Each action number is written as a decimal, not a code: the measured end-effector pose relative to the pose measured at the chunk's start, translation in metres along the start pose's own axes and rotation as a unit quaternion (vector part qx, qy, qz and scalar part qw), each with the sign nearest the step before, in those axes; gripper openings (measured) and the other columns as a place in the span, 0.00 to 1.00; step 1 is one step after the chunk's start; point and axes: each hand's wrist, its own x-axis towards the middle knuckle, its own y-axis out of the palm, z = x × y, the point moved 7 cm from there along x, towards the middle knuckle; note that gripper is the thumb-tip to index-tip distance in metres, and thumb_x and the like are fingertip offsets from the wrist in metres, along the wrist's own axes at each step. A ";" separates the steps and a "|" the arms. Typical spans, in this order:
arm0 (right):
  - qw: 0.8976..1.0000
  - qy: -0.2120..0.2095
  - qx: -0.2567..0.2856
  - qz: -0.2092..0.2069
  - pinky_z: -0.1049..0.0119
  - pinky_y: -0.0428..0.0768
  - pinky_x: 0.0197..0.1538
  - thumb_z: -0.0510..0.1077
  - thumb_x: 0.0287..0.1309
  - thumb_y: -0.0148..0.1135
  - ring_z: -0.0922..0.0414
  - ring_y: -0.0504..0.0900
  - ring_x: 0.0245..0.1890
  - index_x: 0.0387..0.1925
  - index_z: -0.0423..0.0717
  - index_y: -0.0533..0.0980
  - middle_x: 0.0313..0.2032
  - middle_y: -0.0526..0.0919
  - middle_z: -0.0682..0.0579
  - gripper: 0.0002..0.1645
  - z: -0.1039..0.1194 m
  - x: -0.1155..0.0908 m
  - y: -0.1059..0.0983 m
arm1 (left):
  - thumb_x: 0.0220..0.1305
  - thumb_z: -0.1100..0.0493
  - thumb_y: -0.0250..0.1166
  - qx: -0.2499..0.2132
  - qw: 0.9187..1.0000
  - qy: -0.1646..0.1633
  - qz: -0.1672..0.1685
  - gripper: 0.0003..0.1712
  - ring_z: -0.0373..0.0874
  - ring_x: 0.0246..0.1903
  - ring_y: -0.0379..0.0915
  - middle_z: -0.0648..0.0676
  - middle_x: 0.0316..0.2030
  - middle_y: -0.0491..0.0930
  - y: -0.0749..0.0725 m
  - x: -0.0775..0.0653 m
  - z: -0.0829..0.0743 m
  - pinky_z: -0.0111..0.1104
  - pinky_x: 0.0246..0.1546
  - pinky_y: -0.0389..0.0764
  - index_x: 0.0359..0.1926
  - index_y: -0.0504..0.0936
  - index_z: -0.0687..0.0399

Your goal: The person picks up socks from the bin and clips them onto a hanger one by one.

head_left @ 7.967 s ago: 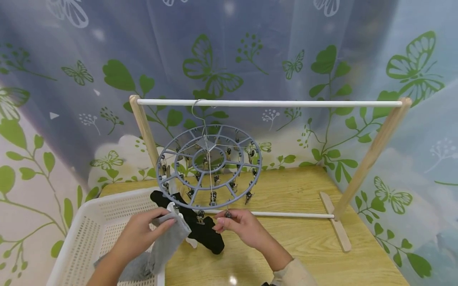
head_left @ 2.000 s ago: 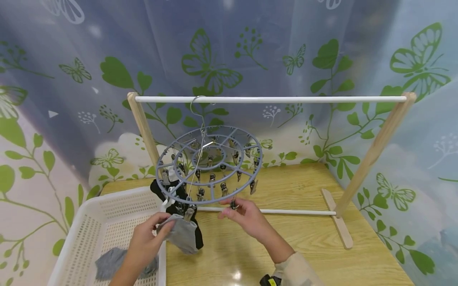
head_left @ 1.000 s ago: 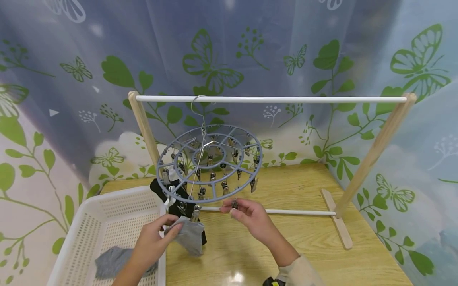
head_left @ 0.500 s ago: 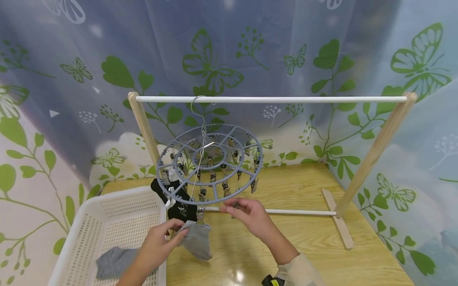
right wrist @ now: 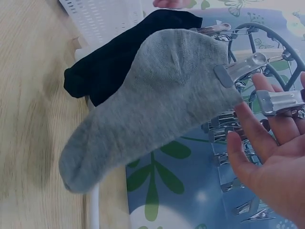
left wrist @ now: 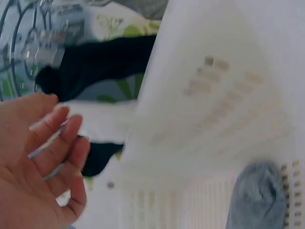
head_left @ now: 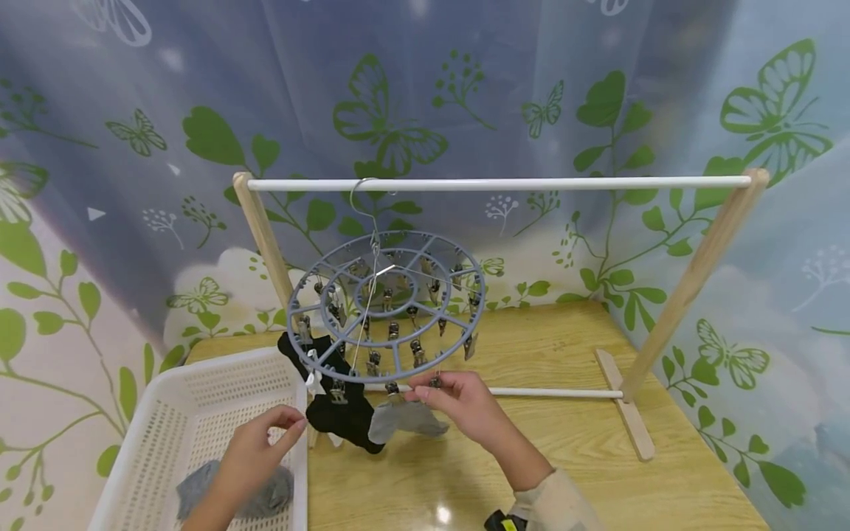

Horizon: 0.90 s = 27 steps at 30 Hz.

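A grey sock (head_left: 405,420) hangs from a metal clip (right wrist: 243,67) under the round grey clip hanger (head_left: 432,361). My right hand (head_left: 461,402) is beside the sock's cuff, its thumb and fingers round another metal clip (right wrist: 281,102) whose jaws hold no cloth. My left hand (head_left: 255,450) hovers over the basket's right side, fingers loosely bent and holding nothing; the left wrist view is blurred. A black sock (head_left: 345,417) hangs just left of the grey one, a clip at its top. Another grey sock (left wrist: 259,200) lies in the white basket (head_left: 162,413), partly behind my left forearm.
The hanger's hook sits on a white rail (head_left: 505,184) between wooden posts (head_left: 697,273). Several bare clips dangle from its rings. A lower white bar (head_left: 551,393) runs behind my right hand. Everything stands on a wooden table (head_left: 531,346) before a printed curtain.
My left hand has let go of the grey sock and drawn back left. The sock now hangs from its clip and has swung right. My right hand has stayed almost in place.
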 end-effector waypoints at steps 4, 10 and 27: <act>1.000 -0.006 -0.013 -0.006 0.45 0.74 0.56 0.49 0.67 0.55 0.50 0.78 0.52 0.47 0.39 0.78 0.45 0.83 0.35 0.18 0.000 0.000 -0.001 | 0.63 0.56 0.64 0.018 0.999 -0.044 0.021 0.07 0.54 0.42 0.77 0.55 0.36 0.84 -0.013 0.000 0.025 0.50 0.39 0.76 0.38 0.80 0.54; 0.999 -0.010 -0.033 -0.013 0.48 0.74 0.56 0.48 0.67 0.55 0.51 0.77 0.53 0.43 0.39 0.80 0.45 0.83 0.35 0.17 0.000 0.000 0.000 | 0.63 0.53 0.63 0.056 0.990 -0.073 0.106 0.17 0.66 0.45 0.74 0.69 0.43 0.80 -0.032 0.001 0.072 0.55 0.43 0.74 0.45 0.76 0.63; 0.999 0.005 -0.030 -0.018 0.47 0.73 0.57 0.49 0.66 0.56 0.50 0.74 0.56 0.42 0.40 0.81 0.42 0.85 0.38 0.17 -0.004 -0.004 0.001 | 0.61 0.45 0.63 0.073 0.963 -0.130 0.225 0.33 0.79 0.49 0.64 0.83 0.50 0.68 -0.029 -0.016 0.141 0.60 0.42 0.72 0.51 0.70 0.73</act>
